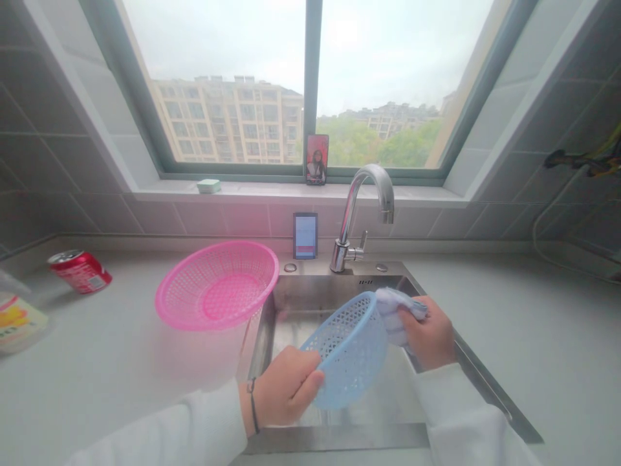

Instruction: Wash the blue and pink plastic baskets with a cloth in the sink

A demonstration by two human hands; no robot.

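- The left hand (pixel 286 385) grips the near rim of a blue basket (pixel 356 372), holding it tilted over the sink (pixel 339 439).
- The right hand (pixel 433 333) is closed on a bunched cloth (pixel 394 317), which touches the basket's far rim.
- The step in hand appears to be wiping the basket.
- Covering more of the rim would probably call for a steady left grip while the cloth slides along it.

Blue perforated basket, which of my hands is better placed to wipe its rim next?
Probably your right hand: it already holds the white cloth at the raised end of the blue perforated basket, while your left hand grips the lower end.
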